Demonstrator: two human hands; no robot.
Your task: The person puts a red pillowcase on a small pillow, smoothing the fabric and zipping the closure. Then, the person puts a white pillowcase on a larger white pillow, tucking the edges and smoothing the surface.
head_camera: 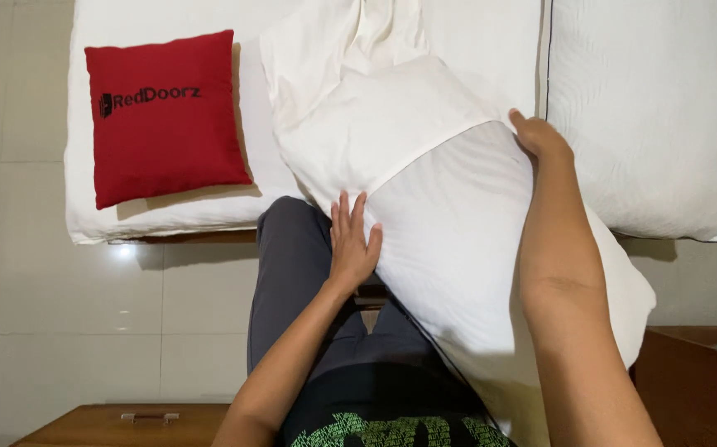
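Holding a white pillow (474,248) at the bed's (160,223) near edge, we press our left hand (352,240) flat on the pillowcase (391,124) hem while our right hand (539,136) pinches its far side. Pulling evenly seems next. A red cushion (164,116) lies near the left corner.

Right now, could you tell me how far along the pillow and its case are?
The white pillowcase already covers the far end of the pillow. The left hand and right hand are both at the case's open edge. The near part of the pillow is uncovered.
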